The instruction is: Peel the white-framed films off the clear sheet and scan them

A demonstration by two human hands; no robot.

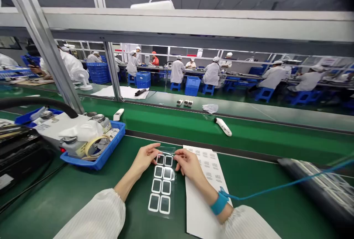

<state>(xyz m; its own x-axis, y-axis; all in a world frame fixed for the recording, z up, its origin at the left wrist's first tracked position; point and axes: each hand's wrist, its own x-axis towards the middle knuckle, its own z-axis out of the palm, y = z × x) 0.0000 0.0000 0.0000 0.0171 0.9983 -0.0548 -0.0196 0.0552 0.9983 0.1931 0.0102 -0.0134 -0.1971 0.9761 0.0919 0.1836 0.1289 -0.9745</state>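
A clear sheet bearing two columns of white rounded frames (156, 186) lies over the green work surface. My left hand (145, 158) pinches its upper left corner between thumb and fingers. At the upper right edge, my right hand (188, 163) has its fingers closed on the same sheet; a blue wrist strap (219, 203) with a cord is round that wrist. Partly under my right forearm is a white paper sheet (197, 209) with small printed labels in rows.
At left, a blue tray (110, 149) holds jars and a tape roll, beside dark equipment. A white handheld device (223, 127) rests on the green belt (171, 123) ahead. A dark rack (318, 191) stands at right. Several people in white coats sit beyond.
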